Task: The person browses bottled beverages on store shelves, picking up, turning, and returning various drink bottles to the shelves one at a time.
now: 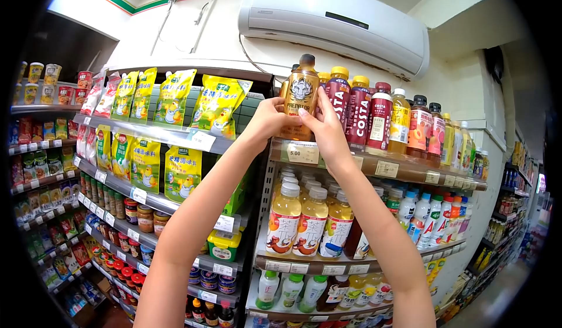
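A gold bottle with a black cap and a "PREDATOR" label (302, 88) stands upright at the left end of the top drinks shelf. My left hand (268, 119) grips its left side and my right hand (324, 123) holds its right side, fingers closed around it. Both arms reach up from below. Just right of the bottle are dark red COSTA bottles (357, 114), partly behind my right hand. Below the gold bottle, a price tag reading 5.00 (302, 153) sits on the shelf edge.
Yellow seasoning bags (218, 104) fill the shelves at left, with jars (145, 218) lower down. Bottled drinks (309, 222) line the shelf beneath. An air conditioner (333, 26) hangs on the wall above. More shelving (508, 211) stands at the far right.
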### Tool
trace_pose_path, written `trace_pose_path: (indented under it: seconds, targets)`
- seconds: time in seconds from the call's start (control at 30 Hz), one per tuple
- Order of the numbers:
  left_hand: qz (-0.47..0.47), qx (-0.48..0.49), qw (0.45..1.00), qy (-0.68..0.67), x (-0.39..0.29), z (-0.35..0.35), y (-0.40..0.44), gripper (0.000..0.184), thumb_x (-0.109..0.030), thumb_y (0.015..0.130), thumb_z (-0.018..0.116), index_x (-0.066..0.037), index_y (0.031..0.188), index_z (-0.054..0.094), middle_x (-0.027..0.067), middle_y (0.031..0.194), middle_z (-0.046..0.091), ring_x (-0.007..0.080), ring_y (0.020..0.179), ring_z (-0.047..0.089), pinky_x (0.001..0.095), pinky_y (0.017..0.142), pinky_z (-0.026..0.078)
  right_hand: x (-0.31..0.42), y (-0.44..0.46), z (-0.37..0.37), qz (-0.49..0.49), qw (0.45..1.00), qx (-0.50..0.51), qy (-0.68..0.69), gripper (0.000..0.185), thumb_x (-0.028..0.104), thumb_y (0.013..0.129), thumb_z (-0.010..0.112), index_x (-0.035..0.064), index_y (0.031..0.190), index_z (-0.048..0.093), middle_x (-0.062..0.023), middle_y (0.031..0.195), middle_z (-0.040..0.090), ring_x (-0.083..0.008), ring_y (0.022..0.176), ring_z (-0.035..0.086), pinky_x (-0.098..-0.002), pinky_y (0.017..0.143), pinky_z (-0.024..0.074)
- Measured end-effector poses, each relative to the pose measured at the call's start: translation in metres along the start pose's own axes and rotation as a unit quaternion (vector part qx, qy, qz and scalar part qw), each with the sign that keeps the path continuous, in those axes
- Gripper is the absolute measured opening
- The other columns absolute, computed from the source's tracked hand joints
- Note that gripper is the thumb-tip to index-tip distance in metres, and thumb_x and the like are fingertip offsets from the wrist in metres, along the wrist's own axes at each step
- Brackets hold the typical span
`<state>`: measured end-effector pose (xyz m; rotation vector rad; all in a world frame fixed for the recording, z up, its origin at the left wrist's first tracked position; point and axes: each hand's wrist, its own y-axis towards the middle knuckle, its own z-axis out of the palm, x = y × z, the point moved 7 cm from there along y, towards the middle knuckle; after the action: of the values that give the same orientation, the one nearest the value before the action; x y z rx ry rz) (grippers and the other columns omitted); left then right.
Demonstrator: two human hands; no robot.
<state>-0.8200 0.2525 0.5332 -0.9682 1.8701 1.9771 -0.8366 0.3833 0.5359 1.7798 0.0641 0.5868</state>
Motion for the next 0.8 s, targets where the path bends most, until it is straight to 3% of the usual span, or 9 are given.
trace_pose_path:
  seconds: [0.03, 0.13, 0.17, 0.33, 0.43, 0.57, 0.73, 0.8]
  targets:
    - [-0.006, -0.001, 1.0, -0.004, 0.0, 0.001, 0.0, 0.061, -0.005, 0.074, 0.075, 0.009, 0.126, 0.047, 0.0134, 0.104, 0.064, 0.0192, 0.086, 0.066, 0.0324, 0.069, 0.056, 0.001, -0.001, 0.001, 0.0, 1.0, 0.003, 0.012, 0.076, 0.013, 0.088, 0.061, -0.0073, 0.147, 0.017, -0.0209, 0.137, 0.045, -0.0216, 0.12, 0.05, -0.0304, 0.101, 0.0388]
    - [-0.006, -0.026, 1.0, 0.016, 0.004, -0.002, 0.005, 0.063, -0.013, 0.07, 0.078, 0.006, 0.124, 0.051, 0.0111, 0.106, 0.064, 0.0168, 0.097, 0.061, 0.0309, 0.087, 0.046, 0.003, -0.004, 0.004, -0.003, 1.0, 0.007, 0.028, 0.077, 0.014, 0.088, 0.062, -0.0085, 0.147, 0.017, -0.0222, 0.138, 0.043, -0.0232, 0.121, 0.049, -0.0311, 0.103, 0.0378]
    - [0.001, -0.017, 1.0, 0.005, 0.003, -0.002, 0.006, 0.069, -0.014, 0.069, 0.08, 0.005, 0.126, 0.046, 0.0124, 0.11, 0.061, 0.0185, 0.1, 0.06, 0.0317, 0.088, 0.047, 0.001, -0.004, 0.004, -0.007, 1.0, 0.005, 0.02, 0.078, 0.014, 0.087, 0.063, -0.0087, 0.146, 0.017, -0.0227, 0.139, 0.043, -0.0235, 0.122, 0.049, -0.0312, 0.103, 0.0377]
    - [0.058, -0.03, 0.998, 0.013, -0.003, -0.001, 0.008, 0.074, -0.015, 0.067, 0.083, 0.005, 0.124, 0.042, 0.0153, 0.112, 0.058, 0.02, 0.101, 0.06, 0.0323, 0.088, 0.049, -0.01, 0.004, 0.003, -0.053, 0.998, -0.028, -0.035, 0.08, 0.016, 0.086, 0.065, -0.0099, 0.145, 0.018, -0.0261, 0.143, 0.036, -0.0261, 0.126, 0.046, -0.0327, 0.105, 0.036]
    - [0.113, -0.046, 0.992, 0.025, -0.009, 0.001, 0.01, 0.077, -0.015, 0.063, 0.086, 0.008, 0.122, 0.042, 0.0179, 0.113, 0.058, 0.0213, 0.1, 0.062, 0.0314, 0.084, 0.052, -0.005, 0.003, 0.006, -0.019, 1.0, -0.007, -0.019, 0.081, 0.017, 0.086, 0.066, -0.0097, 0.145, 0.018, -0.0273, 0.145, 0.034, -0.0297, 0.13, 0.042, -0.0345, 0.107, 0.034]
    - [0.135, -0.08, 0.987, 0.02, -0.007, -0.003, 0.018, 0.08, -0.018, 0.058, 0.089, 0.009, 0.119, 0.045, 0.0185, 0.111, 0.06, 0.0223, 0.1, 0.062, 0.0323, 0.086, 0.051, -0.001, 0.006, 0.007, -0.097, 0.986, -0.04, -0.132, 0.081, 0.017, 0.086, 0.067, -0.0083, 0.146, 0.018, -0.0267, 0.146, 0.032, -0.0326, 0.132, 0.04, -0.036, 0.108, 0.0336]
    - [0.219, -0.106, 0.97, 0.028, -0.025, -0.003, 0.01, 0.075, -0.017, 0.058, 0.089, 0.007, 0.116, 0.048, 0.0182, 0.105, 0.064, 0.0237, 0.096, 0.064, 0.0334, 0.084, 0.052, 0.023, -0.006, 0.015, -0.118, 0.982, -0.05, -0.141, 0.079, 0.015, 0.088, 0.064, -0.0035, 0.148, 0.016, -0.0249, 0.146, 0.032, -0.0336, 0.133, 0.038, -0.0376, 0.109, 0.0328]
    - [0.275, -0.112, 0.954, 0.027, -0.036, -0.001, 0.001, 0.073, -0.016, 0.059, 0.088, 0.007, 0.116, 0.048, 0.018, 0.103, 0.064, 0.0243, 0.094, 0.065, 0.0339, 0.083, 0.052, 0.029, -0.008, 0.017, -0.131, 0.978, -0.058, -0.149, 0.08, 0.016, 0.089, 0.064, -0.0005, 0.149, 0.015, -0.0235, 0.142, 0.038, -0.0306, 0.127, 0.045, -0.036, 0.105, 0.0365]
